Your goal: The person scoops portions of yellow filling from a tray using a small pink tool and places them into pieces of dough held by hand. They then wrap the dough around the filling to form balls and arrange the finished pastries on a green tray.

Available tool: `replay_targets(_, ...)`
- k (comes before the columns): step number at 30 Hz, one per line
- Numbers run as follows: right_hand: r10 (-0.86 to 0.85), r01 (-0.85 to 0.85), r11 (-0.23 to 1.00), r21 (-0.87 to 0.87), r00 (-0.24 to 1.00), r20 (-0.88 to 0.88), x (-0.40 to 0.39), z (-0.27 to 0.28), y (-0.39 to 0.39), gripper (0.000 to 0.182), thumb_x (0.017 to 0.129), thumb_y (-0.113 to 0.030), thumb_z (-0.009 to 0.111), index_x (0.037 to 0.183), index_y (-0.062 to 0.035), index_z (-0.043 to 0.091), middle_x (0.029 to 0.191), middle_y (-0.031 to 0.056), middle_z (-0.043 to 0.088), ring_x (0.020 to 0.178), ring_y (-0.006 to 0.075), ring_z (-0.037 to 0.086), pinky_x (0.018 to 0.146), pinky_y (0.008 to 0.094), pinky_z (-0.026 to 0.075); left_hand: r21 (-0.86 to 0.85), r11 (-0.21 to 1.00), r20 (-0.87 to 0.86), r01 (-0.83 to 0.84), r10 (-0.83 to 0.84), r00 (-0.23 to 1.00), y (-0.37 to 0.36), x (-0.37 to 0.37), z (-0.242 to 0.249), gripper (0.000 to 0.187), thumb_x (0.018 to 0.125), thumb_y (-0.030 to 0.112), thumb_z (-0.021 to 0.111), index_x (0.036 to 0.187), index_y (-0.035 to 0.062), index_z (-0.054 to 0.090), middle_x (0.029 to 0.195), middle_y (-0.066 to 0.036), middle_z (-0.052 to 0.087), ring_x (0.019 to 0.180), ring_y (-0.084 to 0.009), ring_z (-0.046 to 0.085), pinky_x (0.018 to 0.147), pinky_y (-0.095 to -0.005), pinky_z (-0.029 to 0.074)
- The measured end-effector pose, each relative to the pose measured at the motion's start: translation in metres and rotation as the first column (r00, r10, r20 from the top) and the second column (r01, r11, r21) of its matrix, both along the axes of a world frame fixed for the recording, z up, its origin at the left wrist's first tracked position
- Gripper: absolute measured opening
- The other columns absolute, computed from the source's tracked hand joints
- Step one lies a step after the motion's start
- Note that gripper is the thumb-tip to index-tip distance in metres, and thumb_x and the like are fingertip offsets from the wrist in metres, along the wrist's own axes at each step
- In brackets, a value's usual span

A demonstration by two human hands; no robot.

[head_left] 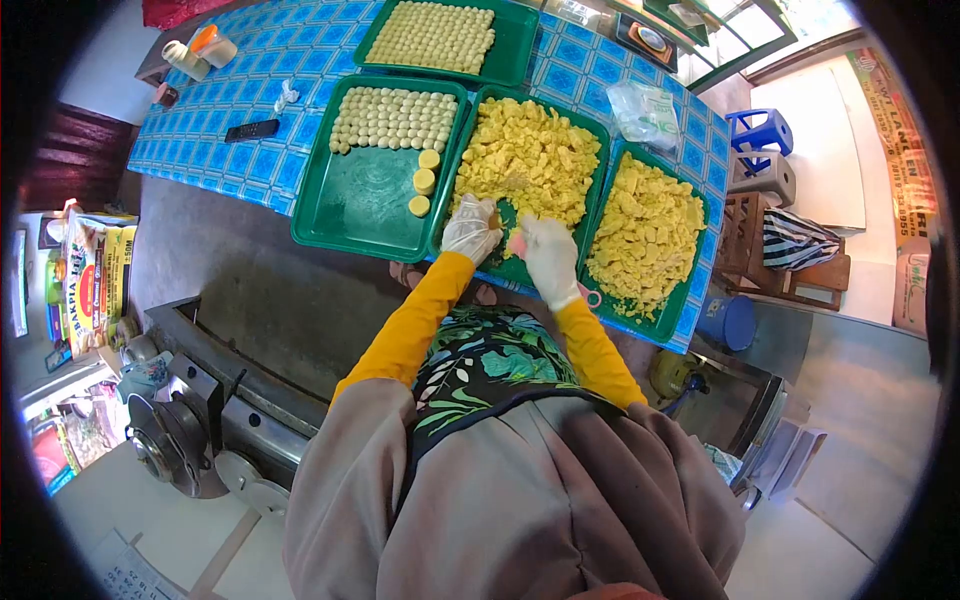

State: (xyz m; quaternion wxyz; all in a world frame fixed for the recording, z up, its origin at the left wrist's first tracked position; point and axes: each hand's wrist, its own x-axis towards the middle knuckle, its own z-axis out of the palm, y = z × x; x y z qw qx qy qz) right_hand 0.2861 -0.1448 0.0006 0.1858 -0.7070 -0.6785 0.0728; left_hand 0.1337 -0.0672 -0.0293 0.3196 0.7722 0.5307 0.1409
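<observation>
My left hand (472, 230), in a clear glove, is closed at the near edge of the middle green tray (603, 150). A small brownish, round-looking item shows at its fingertips, too small to name surely. My gloved right hand (550, 258) is wrapped round a pink tool (592, 298); its looped end sticks out by the wrist and its pink front end points toward my left hand. Crumbly yellow dough (530, 150) fills most of the middle tray beyond both hands. Three round yellow discs (424, 181) sit in the left green tray (365, 210), beside rows of small pale balls (390, 118).
Another green tray (515, 50) of pale balls lies at the back. To the right, a tray holds more yellow crumbled dough (645, 230). A plastic bag (643, 112), a remote control (252, 131) and lidded jars (212, 45) rest on the blue checked tablecloth (210, 150).
</observation>
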Motion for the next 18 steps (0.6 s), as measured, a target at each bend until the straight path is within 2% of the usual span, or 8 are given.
replay_targets(1,-0.002,0.002,1.000,0.000,1.000,-0.002,-0.001,-0.011,0.010,0.029,0.083,-0.010,0.062,0.111,-0.0084,0.070,0.075,0.0137,0.061,0.076,0.0311,0.064,0.064,0.0420,0.048,-0.016,1.000,-0.018,-0.021,0.020,1.000,-0.001,0.002,0.000,0.041,0.073,0.026,0.075,0.109,0.0095,0.064,0.111,-0.021,0.057,0.104,-0.0398,0.062,0.086,-0.0468,0.052)
replay_targets(2,-0.119,0.070,0.989,-0.129,0.897,-0.426,-0.003,-0.026,0.022,0.019,0.080,-0.008,0.066,0.099,-0.0063,0.070,0.070,0.0125,0.061,0.069,0.0272,0.063,0.060,0.0398,0.047,-0.029,0.999,-0.036,-0.042,0.041,0.999,0.000,0.005,0.000,0.041,0.074,0.029,0.075,0.108,0.0088,0.064,0.109,-0.021,0.057,0.103,-0.0399,0.062,0.085,-0.0471,0.052)
replay_targets(3,-0.256,0.071,0.960,-0.270,0.613,-0.748,-0.005,-0.033,0.032,0.008,0.078,-0.006,0.069,0.086,-0.0042,0.070,0.065,0.0112,0.061,0.062,0.0234,0.062,0.056,0.0375,0.047,0.008,0.998,-0.058,-0.059,0.059,0.997,-0.001,0.006,-0.002,0.039,0.078,0.036,0.074,0.102,0.0077,0.063,0.106,-0.021,0.058,0.100,-0.0402,0.062,0.083,-0.0489,0.051)
replay_targets(4,-0.250,0.069,0.962,-0.265,0.613,-0.750,-0.007,-0.039,0.039,0.008,0.078,-0.006,0.069,0.086,-0.0042,0.070,0.065,0.0112,0.061,0.062,0.0234,0.062,0.056,0.0375,0.047,0.013,0.998,-0.058,-0.062,0.062,0.996,0.000,0.008,-0.003,0.039,0.078,0.036,0.074,0.102,0.0077,0.063,0.106,-0.021,0.058,0.100,-0.0402,0.062,0.083,-0.0489,0.051)
replay_targets(6,-0.100,0.117,0.993,-0.004,0.833,-0.544,-0.011,-0.051,0.048,0.005,0.075,-0.002,0.070,0.078,0.0011,0.067,0.063,0.0110,0.063,0.052,0.0200,0.060,0.048,0.0331,0.047,-0.038,0.995,-0.022,-0.090,0.089,0.996,-0.001,0.007,0.000,0.039,0.081,0.041,0.071,0.096,0.0072,0.060,0.103,-0.021,0.057,0.096,-0.0401,0.062,0.080,-0.0504,0.050)
replay_targets(7,-0.234,0.152,0.972,-0.182,0.745,-0.625,-0.012,-0.061,0.053,0.010,0.071,0.000,0.072,0.077,0.0011,0.065,0.064,0.0085,0.063,0.053,0.0173,0.059,0.049,0.0315,0.047,-0.022,0.996,-0.012,-0.089,0.088,0.996,-0.003,0.007,0.003,0.035,0.081,0.038,0.071,0.092,0.0075,0.058,0.100,-0.020,0.056,0.094,-0.0398,0.061,0.077,-0.0505,0.050)
replay_targets(10,-0.288,0.186,0.956,-0.227,0.743,-0.604,-0.014,-0.067,0.056,0.011,0.070,0.001,0.072,0.075,-0.0002,0.063,0.066,0.0087,0.065,0.061,0.0176,0.063,0.057,0.0322,0.050,0.021,0.998,-0.026,-0.051,0.051,0.998,-0.007,0.005,0.002,0.032,0.081,0.034,0.071,0.093,0.0078,0.057,0.100,-0.020,0.055,0.093,-0.0393,0.061,0.076,-0.0494,0.050)
replay_targets(18,-0.227,0.236,0.970,-0.056,0.803,-0.551,-0.021,-0.065,0.054,0.013,0.072,0.000,0.071,0.074,-0.0014,0.059,0.069,0.0102,0.064,0.063,0.0202,0.063,0.060,0.0322,0.050,0.101,0.994,0.071,-0.030,0.023,0.997,-0.007,0.003,-0.008,0.033,0.079,0.027,0.073,0.101,0.0081,0.057,0.100,-0.019,0.054,0.094,-0.0392,0.061,0.077,-0.0479,0.051)
